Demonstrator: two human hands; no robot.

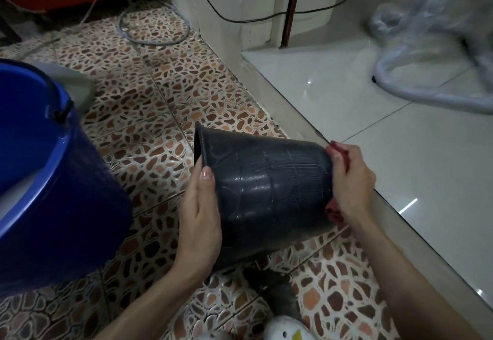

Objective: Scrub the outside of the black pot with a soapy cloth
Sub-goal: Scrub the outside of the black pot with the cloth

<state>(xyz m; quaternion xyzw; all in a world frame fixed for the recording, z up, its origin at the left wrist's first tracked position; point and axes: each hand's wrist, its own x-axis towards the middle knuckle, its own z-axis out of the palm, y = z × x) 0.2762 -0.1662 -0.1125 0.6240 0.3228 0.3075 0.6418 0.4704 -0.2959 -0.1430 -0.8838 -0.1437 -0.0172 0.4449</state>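
Right hand (352, 179) presses a red cloth (333, 210) on the black pot's (266, 193) base at 3 o'clock, fingers curled round it. Left hand (200, 217) grips the rim side at 9. I'd turn the pot while rubbing. Pebble-pattern floor (149, 94) below, blue bucket (40, 169) at 9, white step (400, 153) at 2.

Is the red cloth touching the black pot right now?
Touching. The head view shows the right hand pressing the red cloth flat against the base of the black pot, with no gap visible.
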